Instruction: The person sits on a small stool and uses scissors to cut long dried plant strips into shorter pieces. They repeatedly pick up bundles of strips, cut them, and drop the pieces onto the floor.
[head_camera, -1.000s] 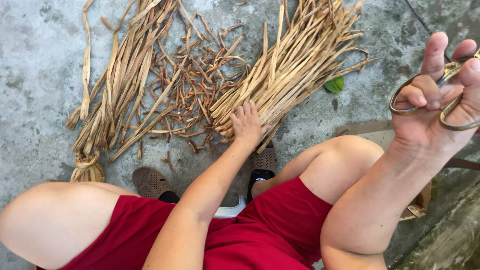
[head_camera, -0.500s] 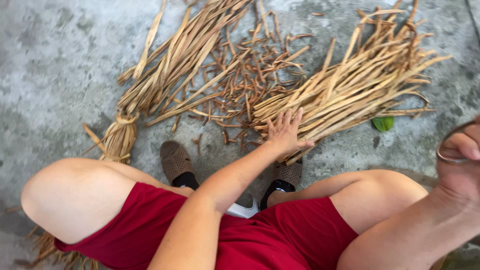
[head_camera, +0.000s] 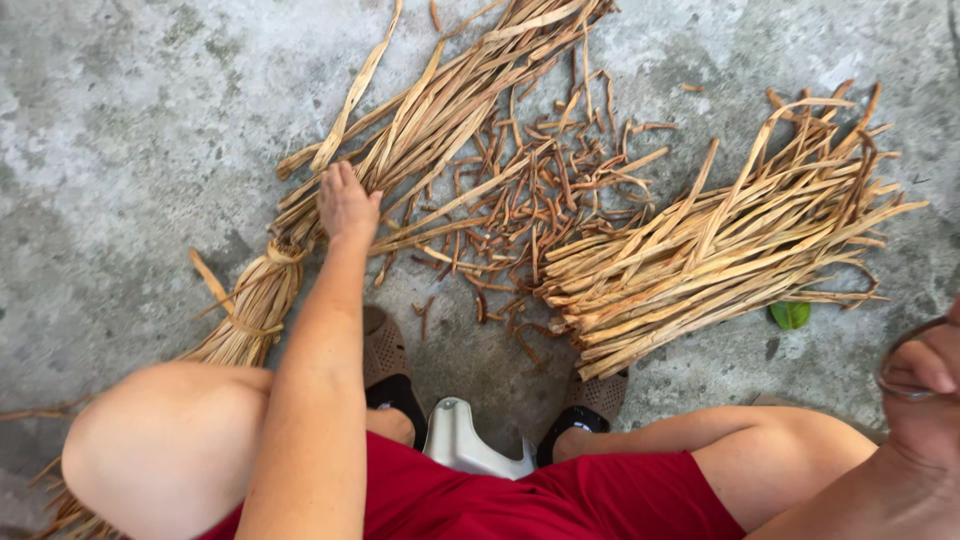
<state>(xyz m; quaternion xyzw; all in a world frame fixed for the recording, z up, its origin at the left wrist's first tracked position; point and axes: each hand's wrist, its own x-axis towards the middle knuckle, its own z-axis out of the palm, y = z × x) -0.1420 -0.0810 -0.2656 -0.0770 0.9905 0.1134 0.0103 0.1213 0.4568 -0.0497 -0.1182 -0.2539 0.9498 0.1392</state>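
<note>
1. Two hands work here: the right hand (head_camera: 925, 385), cut off by the frame edge, grips a metal ring, probably scissors (head_camera: 905, 360), only partly seen.
2. Left hand (head_camera: 345, 203) lies flat, fingers together, on the tied bundle (head_camera: 400, 150), as if to pick a strip.
3. Cut scraps (head_camera: 520, 215) lie on the floor (head_camera: 130, 130) between this and the loose bundle (head_camera: 720, 245).

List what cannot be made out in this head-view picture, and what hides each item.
- Right hand: cut off by the right edge; only a metal loop of what it holds shows.
- Tied bundle: its lower end is hidden behind the knee.
- Left hand: the palm faces the dried strips, so any grip is unseen.
- White seat: mostly covered by red shorts.
</note>
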